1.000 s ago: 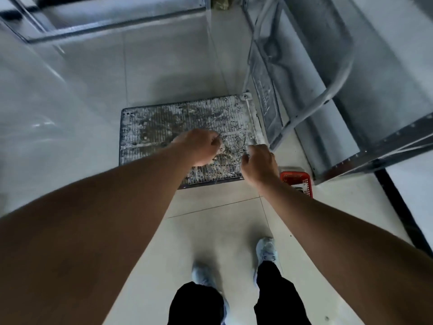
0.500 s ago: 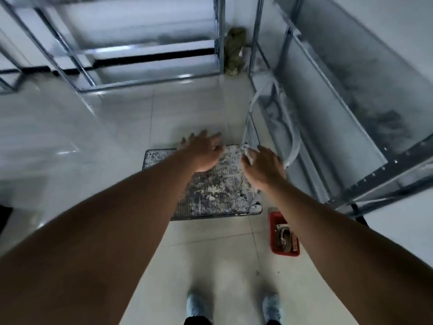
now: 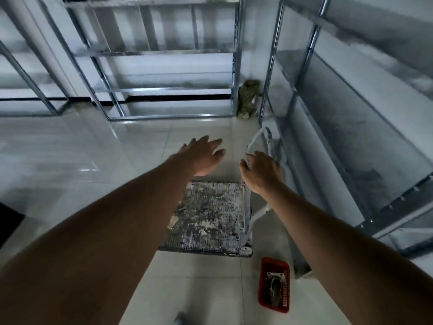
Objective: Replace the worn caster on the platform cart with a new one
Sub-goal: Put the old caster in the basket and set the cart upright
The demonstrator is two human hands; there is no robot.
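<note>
The platform cart (image 3: 210,219) stands on the tiled floor, its deck grey and spattered with white paint. Its pale tube handle (image 3: 259,137) rises at the deck's right side. My right hand (image 3: 262,171) is curled round the handle's near tube. My left hand (image 3: 202,156) hovers above the deck's far end with fingers spread, touching nothing. A red basket (image 3: 263,294) lies on the floor right of the cart's near corner, with a metal caster (image 3: 275,286) inside it. The cart's own wheels are hidden under the deck.
Metal shelving racks (image 3: 328,113) line the right side and the far wall (image 3: 150,52), close to the cart's handle. A green bundle (image 3: 248,99) sits in the far corner. Pale floor tiles (image 3: 82,160) stretch to the left. My shoe tip (image 3: 180,319) shows at the bottom.
My head has risen, so the cart appears lower and smaller. My left hand lifted off the deck and opened. My right hand moved from the deck's edge up onto the handle.
</note>
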